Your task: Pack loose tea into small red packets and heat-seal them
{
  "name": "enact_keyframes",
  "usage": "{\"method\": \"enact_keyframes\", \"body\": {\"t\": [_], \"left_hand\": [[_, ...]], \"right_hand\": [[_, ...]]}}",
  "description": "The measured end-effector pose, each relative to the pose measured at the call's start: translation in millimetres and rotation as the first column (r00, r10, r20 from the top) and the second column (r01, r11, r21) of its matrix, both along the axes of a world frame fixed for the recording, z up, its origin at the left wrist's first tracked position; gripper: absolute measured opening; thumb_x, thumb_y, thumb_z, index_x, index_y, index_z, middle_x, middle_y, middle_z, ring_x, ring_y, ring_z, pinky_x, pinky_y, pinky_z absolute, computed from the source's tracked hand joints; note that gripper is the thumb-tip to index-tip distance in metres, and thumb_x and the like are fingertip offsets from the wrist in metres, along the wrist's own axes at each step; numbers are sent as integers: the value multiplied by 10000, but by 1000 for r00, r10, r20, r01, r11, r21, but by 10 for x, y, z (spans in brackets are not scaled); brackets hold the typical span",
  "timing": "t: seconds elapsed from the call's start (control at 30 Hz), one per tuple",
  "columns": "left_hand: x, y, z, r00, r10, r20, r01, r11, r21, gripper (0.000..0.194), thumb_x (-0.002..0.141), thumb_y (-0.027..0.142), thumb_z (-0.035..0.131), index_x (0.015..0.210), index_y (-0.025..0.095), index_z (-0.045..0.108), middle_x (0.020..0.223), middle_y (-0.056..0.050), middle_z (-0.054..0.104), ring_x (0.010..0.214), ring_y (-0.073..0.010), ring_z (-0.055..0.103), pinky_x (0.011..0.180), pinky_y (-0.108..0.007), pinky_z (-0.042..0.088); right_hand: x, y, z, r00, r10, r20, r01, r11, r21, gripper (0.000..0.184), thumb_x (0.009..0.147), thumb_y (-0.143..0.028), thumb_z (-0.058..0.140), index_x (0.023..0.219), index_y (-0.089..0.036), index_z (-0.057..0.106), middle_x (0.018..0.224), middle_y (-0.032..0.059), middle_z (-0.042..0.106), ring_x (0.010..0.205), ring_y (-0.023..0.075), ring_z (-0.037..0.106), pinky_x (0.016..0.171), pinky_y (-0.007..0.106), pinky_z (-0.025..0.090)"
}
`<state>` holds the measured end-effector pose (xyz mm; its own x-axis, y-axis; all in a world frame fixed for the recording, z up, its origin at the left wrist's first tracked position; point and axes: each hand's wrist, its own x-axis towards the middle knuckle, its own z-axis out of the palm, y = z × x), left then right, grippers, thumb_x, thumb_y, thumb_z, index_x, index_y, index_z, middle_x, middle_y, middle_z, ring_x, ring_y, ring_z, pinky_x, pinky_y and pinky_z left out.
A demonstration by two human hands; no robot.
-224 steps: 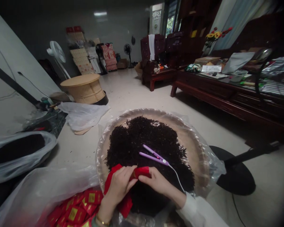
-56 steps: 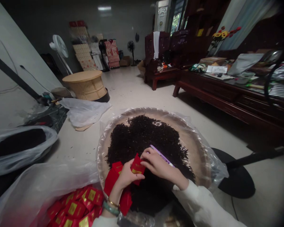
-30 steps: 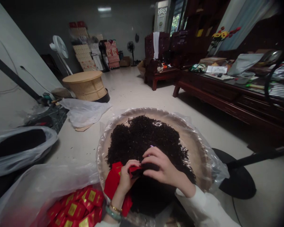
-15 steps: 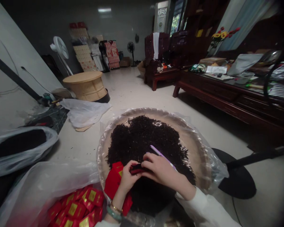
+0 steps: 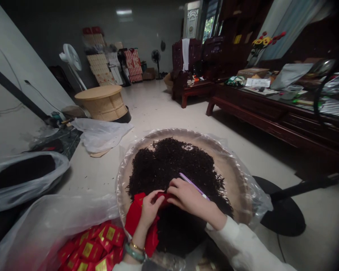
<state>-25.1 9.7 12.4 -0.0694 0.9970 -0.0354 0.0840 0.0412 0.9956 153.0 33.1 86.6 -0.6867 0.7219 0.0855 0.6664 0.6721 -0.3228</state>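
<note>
Between both hands is a small red packet (image 5: 164,199), held over the tray and partly hidden by my fingers. My left hand (image 5: 151,207) pinches its left end, while the fingers of my right hand (image 5: 186,195) are closed on its right end. Dark, twisted dried leaves (image 5: 172,162), which look like loose tea, are heaped on the round tray (image 5: 238,180). A slim purple stick-like tool (image 5: 193,185) lies on the leaves, just beyond my right hand. More flat red packets (image 5: 134,214) lie under and beside my left wrist.
At lower left, a clear plastic bag (image 5: 59,214) holds several filled red packets (image 5: 92,250). Another bag of dark leaves (image 5: 25,171) stands at far left. A fan base (image 5: 282,210) is on the floor to the right, near a low wooden table (image 5: 251,109).
The red packet's opening, dark and visible before, now appears folded or pressed over, showing red. My left fingers have straightened, and my right hand has shifted slightly.
</note>
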Motion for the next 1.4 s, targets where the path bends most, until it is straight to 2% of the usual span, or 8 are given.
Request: {"method": "enact_keyframes", "body": {"t": [0.37, 0.53, 0.7, 0.83, 0.97, 1.1, 1.23, 1.4], "left_hand": [[221, 69, 58, 963, 124, 240, -95, 987, -131, 354, 612, 489, 753, 649, 148, 667, 569, 24, 634, 516, -111, 552, 506, -201, 428], [291, 60, 174, 904, 145, 403, -66, 977, -203, 387, 582, 499, 789, 660, 153, 637, 572, 36, 626, 506, -102, 552, 506, -197, 431], [300, 28, 237, 872, 33, 488, 108, 960, -257, 413, 557, 451, 829, 788, 138, 691, 666, -14, 702, 601, -140, 630, 601, -231, 485], [279, 4, 212, 897, 39, 439, 90, 959, -270, 407, 538, 464, 833, 717, 129, 687, 623, -3, 688, 556, -119, 602, 569, -214, 466], [272, -21, 185, 918, 45, 393, 61, 965, -254, 395, 585, 483, 799, 707, 132, 665, 616, 6, 671, 549, -122, 594, 556, -221, 463], [280, -46, 135, 903, -58, 425, 167, 960, -224, 433, 590, 402, 810, 902, 155, 639, 804, -22, 712, 747, -178, 658, 687, -264, 504], [290, -63, 55, 955, -110, 275, 176, 957, -229, 573, 458, 228, 851, 974, 152, 614, 910, -34, 710, 862, -211, 649, 794, -301, 503], [284, -74, 43, 978, -163, 130, 188, 959, -211, 528, 501, 199, 799, 995, 148, 622, 914, -44, 724, 849, -220, 654, 796, -319, 511]], "right_hand": [[1, 176, -220, 984, -90, -156, 68, 988, -142, 206, 877, -323, 629, 745, -174, 678, 826, 48, 627, 776, 173, 545, 681, 267, 415], [21, 187, -270, 876, -236, -420, 153, 963, -221, 214, 837, -304, 682, 675, -169, 644, 703, 9, 592, 677, 145, 543, 651, 252, 412], [38, 233, -400, 765, -338, -549, 141, 919, -369, 199, 770, -277, 737, 630, -172, 643, 659, -14, 598, 633, 128, 547, 600, 229, 396], [56, 265, -440, 764, -365, -532, 108, 885, -452, 230, 778, -334, 721, 639, -169, 641, 651, -22, 597, 616, 116, 534, 578, 218, 383], [82, 276, -413, 833, -274, -481, 103, 930, -352, 387, 818, -448, 667, 570, -164, 578, 614, -28, 526, 616, 116, 499, 575, 221, 361], [86, 257, -385, 843, -235, -483, 105, 954, -280, 409, 842, -481, 630, 588, -167, 570, 640, -19, 516, 630, 122, 496, 576, 224, 368], [80, 240, -398, 815, -246, -524, 110, 954, -278, 404, 827, -497, 641, 594, -174, 580, 631, -21, 524, 612, 121, 500, 566, 225, 377], [122, 333, -469, 690, -358, -629, 254, 933, -254, 469, 830, -532, 613, 528, -188, 516, 579, -20, 501, 566, 129, 488, 555, 252, 392]]}}
